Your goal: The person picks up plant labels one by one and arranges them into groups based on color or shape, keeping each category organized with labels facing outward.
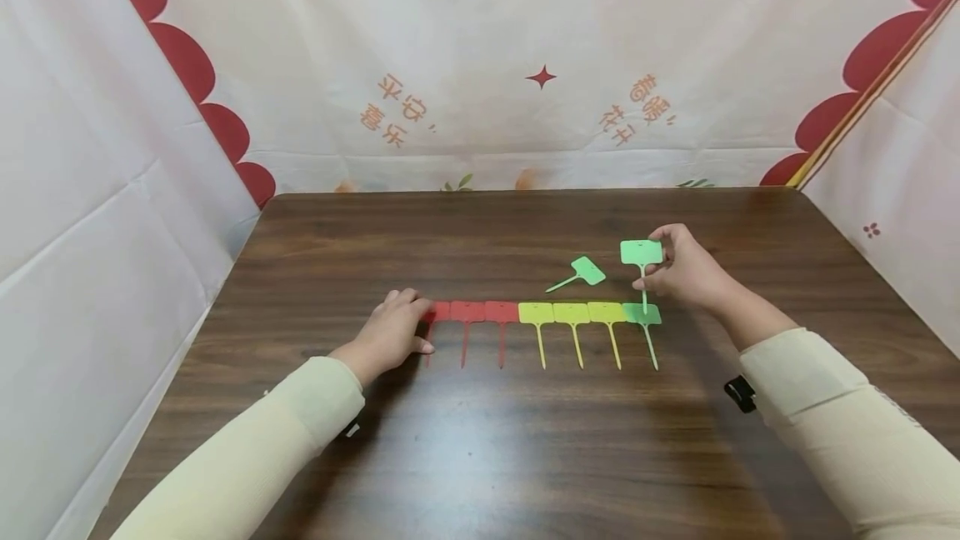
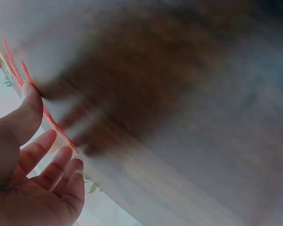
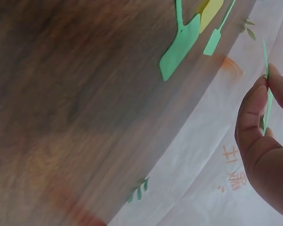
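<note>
My right hand [image 1: 690, 269] pinches a green plant label [image 1: 640, 252] between thumb and fingers. It is held upright, its stem pointing down and overlapping the green label [image 1: 650, 317] at the right end of a row. That row runs from red labels [image 1: 468, 312] on the left through yellow labels [image 1: 570, 312], all stems toward me. At the left end rests my left hand [image 1: 388, 332], thumb and fingertips at the edges of the last red label [image 2: 62, 135], which it partly covers. Behind the row another green label [image 1: 588, 270] lies loose and slanted.
The labels lie on a dark brown wooden table [image 1: 465, 457]. White printed cloth [image 1: 480, 40] with red scalloped trim hangs along its back edge and sides. A black strap piece [image 1: 740, 394] shows beside my right sleeve.
</note>
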A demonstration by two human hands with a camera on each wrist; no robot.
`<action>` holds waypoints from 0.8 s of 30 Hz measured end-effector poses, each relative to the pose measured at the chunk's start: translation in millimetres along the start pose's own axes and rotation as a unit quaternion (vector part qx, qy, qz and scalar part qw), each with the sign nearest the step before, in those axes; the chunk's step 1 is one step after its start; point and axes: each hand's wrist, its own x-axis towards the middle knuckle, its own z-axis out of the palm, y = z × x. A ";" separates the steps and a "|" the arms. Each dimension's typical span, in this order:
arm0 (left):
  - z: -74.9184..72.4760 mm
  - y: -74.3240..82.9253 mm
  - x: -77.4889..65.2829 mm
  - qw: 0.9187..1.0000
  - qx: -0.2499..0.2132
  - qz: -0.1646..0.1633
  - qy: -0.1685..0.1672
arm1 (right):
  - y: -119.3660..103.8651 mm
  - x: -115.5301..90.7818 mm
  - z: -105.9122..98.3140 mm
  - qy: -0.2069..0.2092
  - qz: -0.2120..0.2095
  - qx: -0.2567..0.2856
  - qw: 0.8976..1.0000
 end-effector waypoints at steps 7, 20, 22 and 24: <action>3.0 -0.5 -1.1 1.000 0.001 -0.001 0.005 | 13.7 -9.1 -3.3 0.008 0.006 -0.003 1.000; 3.1 -1.1 -0.7 1.000 -0.008 -0.003 0.006 | 34.9 -25.7 -11.3 0.014 0.031 -0.017 0.999; 3.5 -1.2 -0.9 1.000 -0.009 0.000 0.006 | 37.8 -28.0 -12.2 0.012 0.033 -0.018 0.999; 4.4 -1.2 -1.3 1.000 -0.010 0.003 0.009 | 40.9 -30.4 -13.0 0.011 0.034 -0.017 0.999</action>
